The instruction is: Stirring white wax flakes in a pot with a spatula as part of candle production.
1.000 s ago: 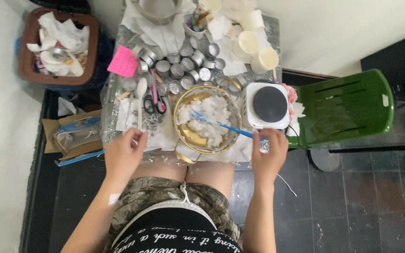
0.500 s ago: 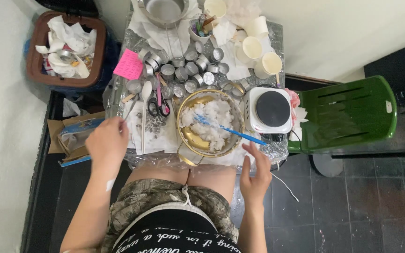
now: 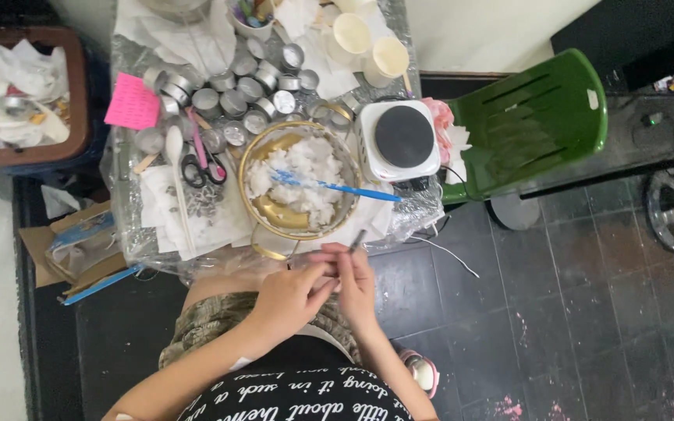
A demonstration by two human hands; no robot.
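Both my hands meet at the near edge of the cluttered table, over my lap. My right hand (image 3: 359, 287) pinches a thin grey stick (image 3: 357, 239) that points up toward the gold-rimmed bowl (image 3: 261, 204). The fingertips of my left hand (image 3: 289, 295) close on the stick's lower end, touching my right fingers. The bowl holds white wax-like flakes (image 3: 299, 168), and a blue stirring stick (image 3: 335, 187) lies across it. What exactly the grey stick is cannot be made out.
A small white hot plate (image 3: 402, 139) stands right of the bowl, with a green plastic chair (image 3: 536, 123) beyond it. Several small metal tins (image 3: 250, 92), scissors (image 3: 201, 168), a white spoon (image 3: 175, 154), a pink pad (image 3: 133, 101) and paper cups (image 3: 370, 44) crowd the table. A bin of crumpled paper (image 3: 19, 87) stands at left.
My hands were apart at the table's front edge. They have drawn back together in front of the bowl, and the thin grey stick is now between their fingers.
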